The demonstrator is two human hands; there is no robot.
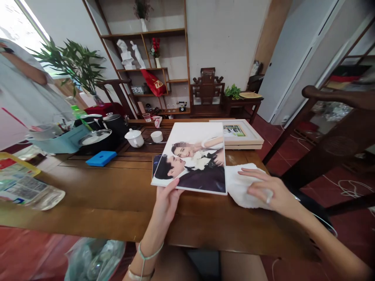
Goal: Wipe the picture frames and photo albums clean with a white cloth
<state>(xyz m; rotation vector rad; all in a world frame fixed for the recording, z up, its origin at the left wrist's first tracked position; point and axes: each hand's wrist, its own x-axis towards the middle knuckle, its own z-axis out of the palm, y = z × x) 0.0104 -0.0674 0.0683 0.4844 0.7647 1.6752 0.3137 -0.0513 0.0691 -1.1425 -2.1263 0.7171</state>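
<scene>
A large photo print (193, 156) of a couple lies on the wooden table (102, 191). My left hand (166, 195) grips its near edge, thumb on top. My right hand (266, 189) lies flat with fingers spread on a white cloth (238, 187) just right of the print. A white picture frame (243, 134) sits behind the print at the table's far right.
A tea tray with a black kettle (115, 123), a white teapot (134, 137), a cup (156, 136) and a blue sponge (101, 158) lies at the far left. Plastic packets (26, 191) rest near left. A person (20, 82) stands at left. A wooden chair (336, 128) stands right.
</scene>
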